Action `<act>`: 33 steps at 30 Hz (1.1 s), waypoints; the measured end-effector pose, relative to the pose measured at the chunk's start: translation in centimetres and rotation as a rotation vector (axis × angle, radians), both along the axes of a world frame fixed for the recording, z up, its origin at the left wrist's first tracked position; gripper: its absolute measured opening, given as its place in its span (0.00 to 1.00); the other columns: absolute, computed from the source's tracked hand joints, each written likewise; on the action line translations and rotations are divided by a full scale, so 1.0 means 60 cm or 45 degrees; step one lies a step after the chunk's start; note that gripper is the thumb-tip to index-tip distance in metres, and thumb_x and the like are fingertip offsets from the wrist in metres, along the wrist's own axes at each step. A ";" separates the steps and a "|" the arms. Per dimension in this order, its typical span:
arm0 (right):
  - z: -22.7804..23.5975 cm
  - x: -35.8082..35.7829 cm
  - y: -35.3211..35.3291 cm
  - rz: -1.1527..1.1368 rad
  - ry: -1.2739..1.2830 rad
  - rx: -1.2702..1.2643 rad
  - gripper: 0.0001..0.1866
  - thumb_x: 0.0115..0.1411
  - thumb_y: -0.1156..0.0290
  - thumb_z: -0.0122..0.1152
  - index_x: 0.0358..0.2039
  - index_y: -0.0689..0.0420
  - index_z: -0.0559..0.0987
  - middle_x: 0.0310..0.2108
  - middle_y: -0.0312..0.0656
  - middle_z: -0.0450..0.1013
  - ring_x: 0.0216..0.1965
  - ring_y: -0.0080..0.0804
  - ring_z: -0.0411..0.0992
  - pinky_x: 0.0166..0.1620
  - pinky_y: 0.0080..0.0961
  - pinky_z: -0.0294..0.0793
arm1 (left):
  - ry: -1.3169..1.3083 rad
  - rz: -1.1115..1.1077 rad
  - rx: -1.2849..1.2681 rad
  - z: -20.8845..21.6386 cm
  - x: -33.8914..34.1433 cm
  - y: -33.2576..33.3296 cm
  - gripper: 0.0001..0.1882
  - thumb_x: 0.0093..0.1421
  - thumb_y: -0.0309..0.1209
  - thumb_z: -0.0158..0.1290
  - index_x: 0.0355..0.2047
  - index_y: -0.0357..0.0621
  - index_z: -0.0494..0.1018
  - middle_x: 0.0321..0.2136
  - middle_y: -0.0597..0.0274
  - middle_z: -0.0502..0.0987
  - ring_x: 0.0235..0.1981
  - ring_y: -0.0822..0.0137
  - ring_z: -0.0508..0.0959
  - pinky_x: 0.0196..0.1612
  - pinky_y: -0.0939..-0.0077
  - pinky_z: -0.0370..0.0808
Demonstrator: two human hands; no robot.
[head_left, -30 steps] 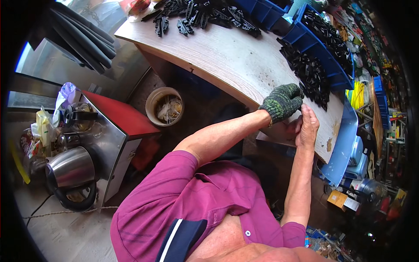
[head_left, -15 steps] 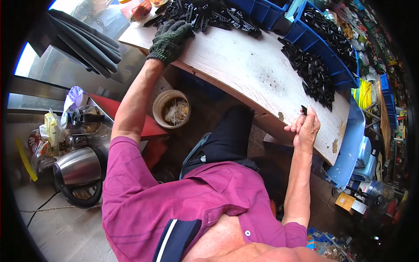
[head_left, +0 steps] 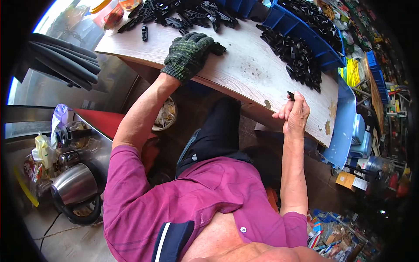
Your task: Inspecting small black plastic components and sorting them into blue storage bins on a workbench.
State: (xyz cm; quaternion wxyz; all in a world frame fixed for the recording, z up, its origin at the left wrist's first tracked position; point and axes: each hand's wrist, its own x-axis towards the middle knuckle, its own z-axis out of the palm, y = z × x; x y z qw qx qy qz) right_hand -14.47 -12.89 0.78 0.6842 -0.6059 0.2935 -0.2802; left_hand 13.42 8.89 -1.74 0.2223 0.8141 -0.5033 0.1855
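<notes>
My left hand (head_left: 188,56), in a dark green-and-black knitted glove, is over the near left part of the white table. Its fingers are curled round a black plastic part (head_left: 218,49), whose end sticks out on the right. Beyond it lies a heap of long black plastic parts (head_left: 185,15), with one single part (head_left: 144,32) apart to the left. My bare right hand (head_left: 295,114) is held above the table's front right edge, fingers folded. Thumb and forefinger pinch a small black piece (head_left: 291,95); most of it is hidden.
The whitish tabletop (head_left: 235,70) has worn patches. A pile of small black pieces (head_left: 301,61) lies before a blue bin (head_left: 312,43) filled with more. Under the table stands a bucket (head_left: 174,114); a steel kettle (head_left: 76,185) is at the left. Light-blue plastic (head_left: 340,135) flanks the right edge.
My left hand has come from the far heap toward the middle of the table, now with a black plastic part in its fingers. The right hand keeps its pinch. The view has shifted slightly.
</notes>
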 end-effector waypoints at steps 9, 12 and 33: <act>0.001 0.001 0.006 -0.056 -0.025 0.004 0.19 0.68 0.56 0.49 0.28 0.58 0.73 0.07 0.32 0.57 0.09 0.22 0.59 0.14 0.29 0.74 | -0.216 0.004 -0.044 0.024 -0.029 0.003 0.11 0.57 0.37 0.56 0.41 0.61 0.78 0.40 0.64 0.80 0.48 0.52 0.75 0.49 0.51 0.71; 0.002 0.001 0.007 -0.064 -0.029 0.005 0.19 0.68 0.56 0.49 0.28 0.58 0.73 0.07 0.32 0.57 0.09 0.22 0.59 0.14 0.29 0.74 | -0.206 -0.031 -0.012 0.023 -0.026 0.000 0.10 0.57 0.37 0.57 0.40 0.59 0.78 0.40 0.63 0.80 0.48 0.51 0.75 0.50 0.51 0.70; 0.008 0.020 0.021 -0.398 -0.100 0.258 0.20 0.66 0.54 0.49 0.28 0.59 0.73 0.13 0.34 0.62 0.08 0.27 0.59 0.14 0.26 0.64 | 1.298 -0.549 -0.389 0.023 -0.272 -0.174 0.12 0.65 0.38 0.53 0.41 0.42 0.75 0.33 0.47 0.79 0.36 0.44 0.80 0.37 0.55 0.75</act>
